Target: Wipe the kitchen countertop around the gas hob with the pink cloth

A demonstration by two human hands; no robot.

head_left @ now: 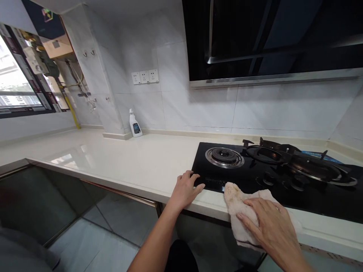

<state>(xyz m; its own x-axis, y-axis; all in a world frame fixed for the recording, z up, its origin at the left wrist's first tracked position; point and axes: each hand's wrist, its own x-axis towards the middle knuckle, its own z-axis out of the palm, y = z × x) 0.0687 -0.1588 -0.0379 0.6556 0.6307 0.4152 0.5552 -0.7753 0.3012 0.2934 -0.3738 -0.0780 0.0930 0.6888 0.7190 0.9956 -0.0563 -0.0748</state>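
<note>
My right hand (269, 224) lies on a pale, stained cloth (239, 200) and presses it against the front edge of the black glass gas hob (255, 177), fingers spread over the fabric. My left hand (185, 187) rests flat on the cream countertop (136, 162) at the hob's front left corner, fingertips touching the glass, holding nothing. The left burner (224, 156) is bare. A loose black pan support (266, 153) lies askew beside the right burner (314, 166).
A white spray bottle (135, 124) stands against the tiled wall by the column. Three wall sockets (145, 76) sit above it. A black range hood (272, 37) hangs over the hob. A window (17, 87) is at far left. Glass-fronted cabinets are below the counter.
</note>
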